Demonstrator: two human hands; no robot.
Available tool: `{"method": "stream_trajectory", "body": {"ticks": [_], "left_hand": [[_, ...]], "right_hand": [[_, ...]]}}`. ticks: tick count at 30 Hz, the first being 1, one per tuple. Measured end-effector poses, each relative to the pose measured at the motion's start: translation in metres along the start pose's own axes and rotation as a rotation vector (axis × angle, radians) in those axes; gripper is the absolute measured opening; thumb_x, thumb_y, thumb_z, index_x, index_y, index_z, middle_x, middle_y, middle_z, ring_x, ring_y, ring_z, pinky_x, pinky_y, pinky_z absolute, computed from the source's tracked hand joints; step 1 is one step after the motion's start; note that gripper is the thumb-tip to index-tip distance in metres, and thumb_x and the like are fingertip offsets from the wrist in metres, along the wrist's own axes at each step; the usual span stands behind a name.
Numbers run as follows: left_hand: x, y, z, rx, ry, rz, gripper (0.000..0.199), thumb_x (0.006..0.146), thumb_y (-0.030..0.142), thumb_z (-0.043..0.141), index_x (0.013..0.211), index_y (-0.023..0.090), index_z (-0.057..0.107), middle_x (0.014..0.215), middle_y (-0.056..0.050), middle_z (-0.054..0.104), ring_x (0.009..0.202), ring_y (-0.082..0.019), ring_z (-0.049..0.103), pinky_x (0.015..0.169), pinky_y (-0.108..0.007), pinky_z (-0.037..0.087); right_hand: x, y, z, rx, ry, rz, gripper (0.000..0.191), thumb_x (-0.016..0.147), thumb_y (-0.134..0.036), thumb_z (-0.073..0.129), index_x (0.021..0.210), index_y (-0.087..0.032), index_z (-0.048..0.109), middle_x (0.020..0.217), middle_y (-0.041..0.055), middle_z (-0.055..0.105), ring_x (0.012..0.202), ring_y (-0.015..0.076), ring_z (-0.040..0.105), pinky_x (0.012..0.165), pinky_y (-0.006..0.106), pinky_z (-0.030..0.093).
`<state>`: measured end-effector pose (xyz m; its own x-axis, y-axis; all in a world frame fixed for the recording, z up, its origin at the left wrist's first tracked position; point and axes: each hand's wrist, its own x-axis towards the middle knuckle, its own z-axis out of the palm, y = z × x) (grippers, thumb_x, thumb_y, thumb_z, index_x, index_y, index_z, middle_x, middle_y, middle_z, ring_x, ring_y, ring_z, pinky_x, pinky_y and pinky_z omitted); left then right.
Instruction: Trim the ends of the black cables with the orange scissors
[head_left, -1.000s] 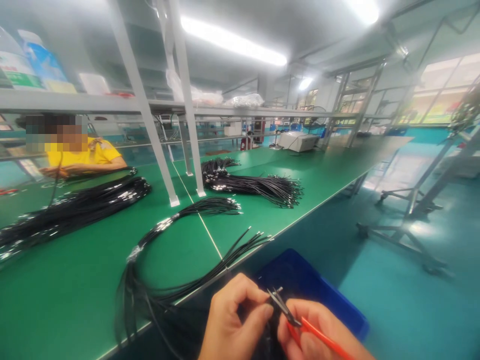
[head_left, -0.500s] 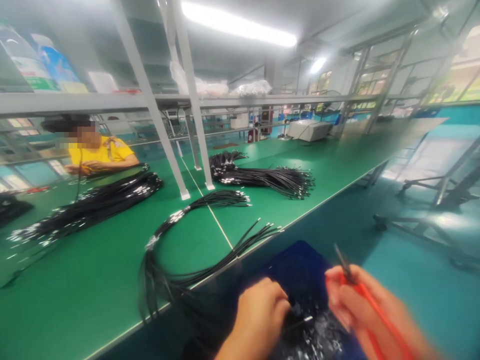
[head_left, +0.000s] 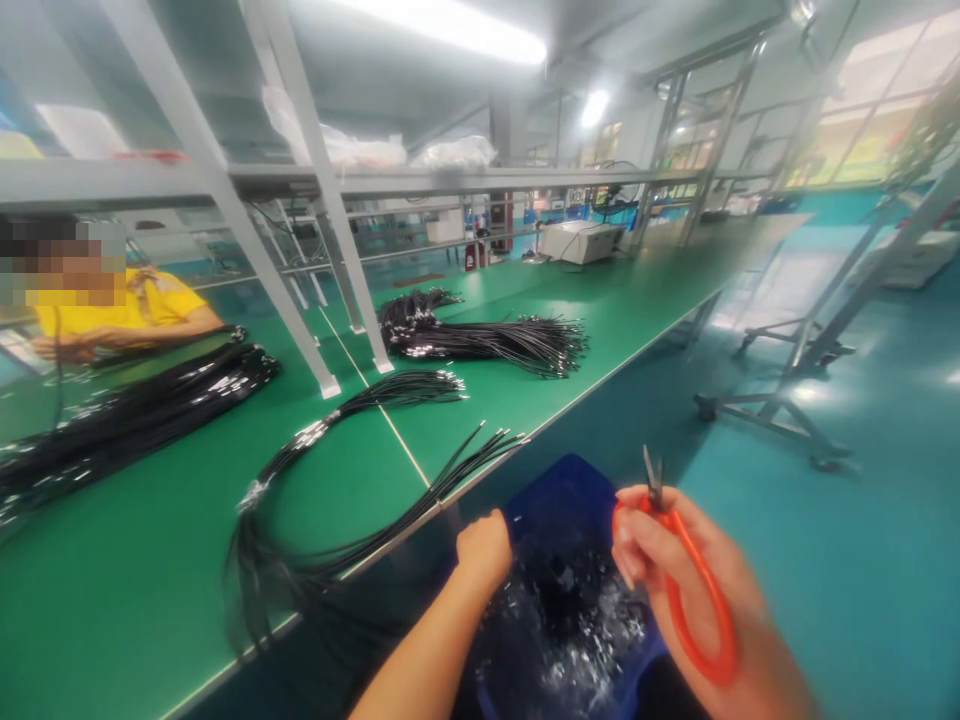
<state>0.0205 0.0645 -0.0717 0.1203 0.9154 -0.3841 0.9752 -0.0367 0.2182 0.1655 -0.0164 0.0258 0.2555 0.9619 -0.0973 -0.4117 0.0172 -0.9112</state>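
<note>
Scissors [head_left: 656, 497], blades parted, are gripped in the right hand [head_left: 661, 548]; what the closed left hand [head_left: 484, 550] holds, I cannot tell.

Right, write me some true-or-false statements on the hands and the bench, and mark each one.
1. The right hand holds orange-handled scissors. True.
2. The scissors' blades are fully closed. False: their tips stand apart.
3. The blue bin stands on top of the green table. False: it is below the table's near edge.
4. A person in yellow is at the left. True.
5. The loose-ended cables are white. False: the cables are black.
</note>
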Motion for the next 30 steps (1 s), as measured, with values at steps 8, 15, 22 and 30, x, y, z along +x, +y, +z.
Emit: {"method": "stream_trajectory", "body": {"ticks": [8, 15, 22, 30], "left_hand": [[-0.044, -0.023, -0.044, -0.080, 0.276, 0.049, 0.015, 0.090, 0.024, 0.052, 0.100, 0.022, 0.062, 0.109, -0.007, 0.063, 0.109, -0.024, 0.053, 0.093, -0.038, 0.041], [-0.033, -0.097, -0.073, -0.209, 0.337, -0.200, 0.017, 0.089, 0.029, 0.056, 0.093, 0.014, 0.063, 0.093, -0.006, 0.065, 0.086, -0.021, 0.063, 0.077, -0.041, 0.050], [-0.024, -0.107, -0.094, -0.606, 0.408, -0.057, 0.016, 0.091, 0.026, 0.051, 0.095, 0.013, 0.059, 0.081, -0.002, 0.065, 0.071, -0.015, 0.064, 0.068, -0.033, 0.053], [-0.065, -0.020, -0.107, -0.749, 0.459, 0.327, 0.013, 0.079, 0.023, 0.057, 0.091, 0.023, 0.058, 0.072, 0.004, 0.061, 0.068, -0.016, 0.057, 0.065, -0.026, 0.042]], "right_hand": [[0.012, 0.006, -0.009, 0.010, 0.083, 0.051, 0.032, 0.054, -0.035, 0.083, 0.077, -0.023, 0.064, 0.055, -0.0035, 0.056, 0.048, 0.0112, 0.046, 0.044, 0.022, 0.038], [0.008, 0.011, 0.001, 0.006, 0.022, 0.112, 0.036, 0.051, -0.037, 0.084, 0.077, -0.022, 0.063, 0.054, -0.0036, 0.056, 0.046, 0.0104, 0.045, 0.043, 0.021, 0.037], [0.008, 0.016, 0.001, -0.035, 0.021, 0.109, 0.038, 0.055, -0.039, 0.082, 0.080, -0.022, 0.059, 0.052, -0.0051, 0.055, 0.046, 0.0105, 0.045, 0.044, 0.023, 0.036], [0.007, 0.038, 0.015, -0.012, 0.030, 0.037, 0.033, 0.064, -0.035, 0.078, 0.084, -0.021, 0.056, 0.053, -0.0070, 0.054, 0.043, 0.0116, 0.048, 0.045, 0.025, 0.037]]}}
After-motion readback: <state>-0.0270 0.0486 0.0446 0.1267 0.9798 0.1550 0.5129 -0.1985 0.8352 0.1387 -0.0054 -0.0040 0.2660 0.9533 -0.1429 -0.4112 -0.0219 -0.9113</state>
